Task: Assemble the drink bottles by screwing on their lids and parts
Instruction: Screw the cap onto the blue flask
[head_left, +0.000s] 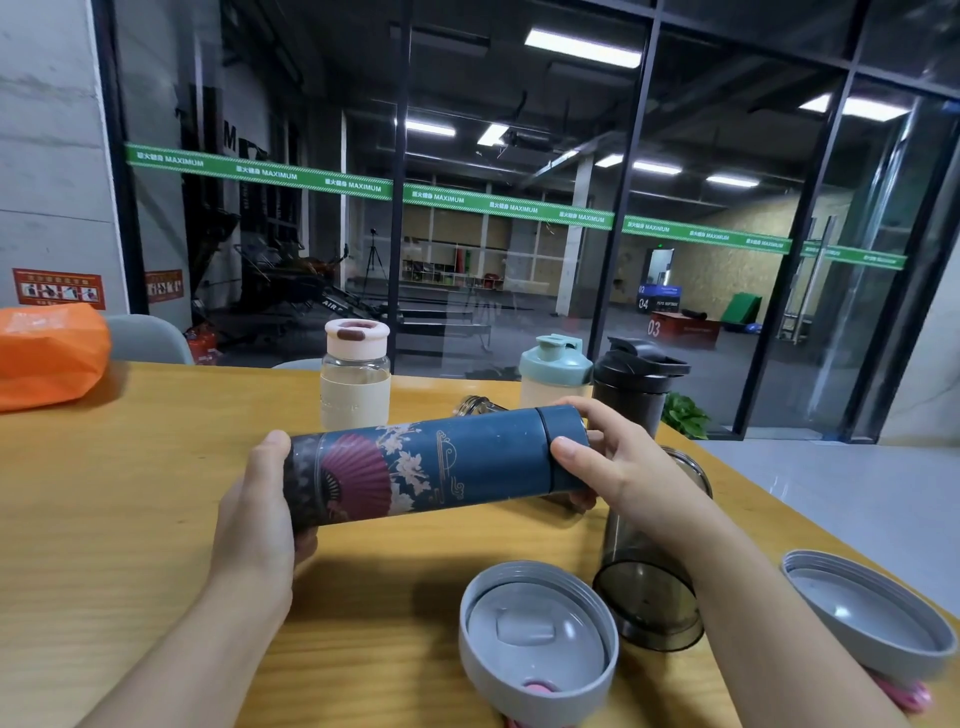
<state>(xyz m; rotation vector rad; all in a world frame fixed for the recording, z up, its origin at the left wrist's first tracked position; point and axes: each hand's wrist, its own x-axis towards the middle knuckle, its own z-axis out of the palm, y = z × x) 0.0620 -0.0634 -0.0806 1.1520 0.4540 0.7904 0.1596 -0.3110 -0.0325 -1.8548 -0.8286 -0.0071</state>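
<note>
I hold a dark blue flask (415, 470) with a red fan print sideways above the table. My left hand (260, 509) grips its base end. My right hand (613, 462) wraps its fingers around the blue lid (563, 423) at the other end; the lid sits on the flask. Near the front lie two grey lids, upside down, one (537, 631) in the middle and one (867, 618) at the right edge. A smoky transparent bottle body (647, 587) stands below my right forearm, partly hidden by it.
At the back of the wooden table (130, 519) stand a glass bottle with a cream lid (356, 379), a pale bottle with a teal lid (556, 374) and a black shaker (636, 384). An orange bag (49, 353) lies at the far left. A glass wall is behind.
</note>
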